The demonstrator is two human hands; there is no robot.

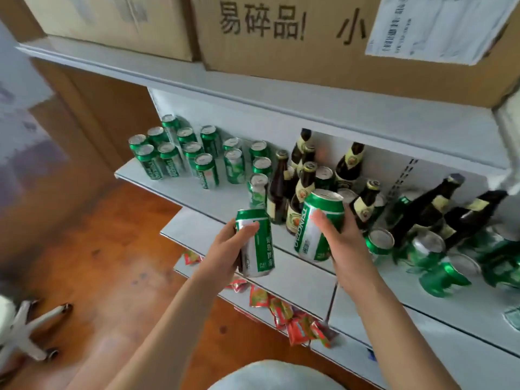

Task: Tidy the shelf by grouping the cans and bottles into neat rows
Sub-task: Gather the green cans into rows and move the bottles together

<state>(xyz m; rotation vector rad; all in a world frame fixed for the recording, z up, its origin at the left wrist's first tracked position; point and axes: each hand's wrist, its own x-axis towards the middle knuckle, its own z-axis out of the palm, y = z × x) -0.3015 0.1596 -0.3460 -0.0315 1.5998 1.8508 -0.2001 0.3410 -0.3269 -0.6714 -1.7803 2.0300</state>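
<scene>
L hand (225,243) grips a green can (255,243), fingers curled round it, thumb across the front, held in front of the white shelf (225,198) edge. R hand (342,235) holds a 2nd green can (319,225), tilted, fingers wrapped behind, thumb on its face, just above the shelf. On the shelf: upright cans in rows (180,156) at left end, brown bottles (304,181) mid, tipped cans (439,263) w/ leaning bottles at right end

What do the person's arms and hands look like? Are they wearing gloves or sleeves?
No gloves and no sleeves show: the left hand and the right hand are bare, and so are both forearms right down to the picture's bottom edge. I see no rings, watch or bracelet. A pale, light-coloured garment shows at the bottom.
</scene>
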